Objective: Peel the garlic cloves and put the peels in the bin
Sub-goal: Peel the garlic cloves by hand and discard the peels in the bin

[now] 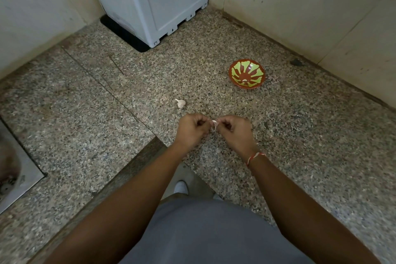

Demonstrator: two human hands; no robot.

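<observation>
Granite counter holds garlic bulb, patterned bowl.

Speckled stone counter, L-shaped, walled at left, rear and right. Rear corner blocked by a grey plastic box on a black mat; no passage behind it. Open counter between box and bowl. Bowl standing toward the right wall, well apart from the box, a strip of bare counter around it. Garlic bulb lying alone mid-counter, near the hands and beyond them. Left hand and right hand held close together over the inner counter edge, a garlic clove pinched between them. Broad open surface left of the bulb, reaching to a sink at far left. Open counter also right of the right hand.
</observation>
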